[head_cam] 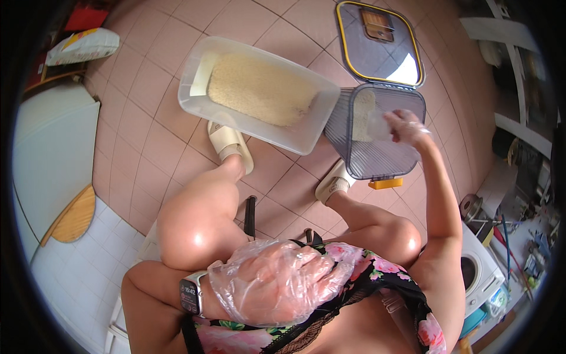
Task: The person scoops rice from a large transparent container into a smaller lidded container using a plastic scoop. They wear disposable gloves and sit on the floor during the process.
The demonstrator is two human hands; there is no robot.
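My left hand [283,283], in a clear disposable plastic glove, rests on my lap against black floral fabric, holding nothing. Also gloved, my right hand [404,127] reaches over the mouth of a grey ribbed plastic storage bin [387,161]. Pinched in its fingers is a translucent plastic piece, apparently a cup or scoop [380,123]; blur hides its exact shape. Pale grain [362,115] shows inside this bin. To its left, a translucent plastic tub [305,141] stands on the floor with yellowish grain [258,88], likely rice, spread over much of its bottom.
The bin's clear lid [376,53], with a yellow seal, is swung back on the far side. A yellow latch [385,183] juts from its near edge. My slippered feet stand near both containers. A white-and-yellow bag [84,46] lies far left; a washing machine [482,274] is at right.
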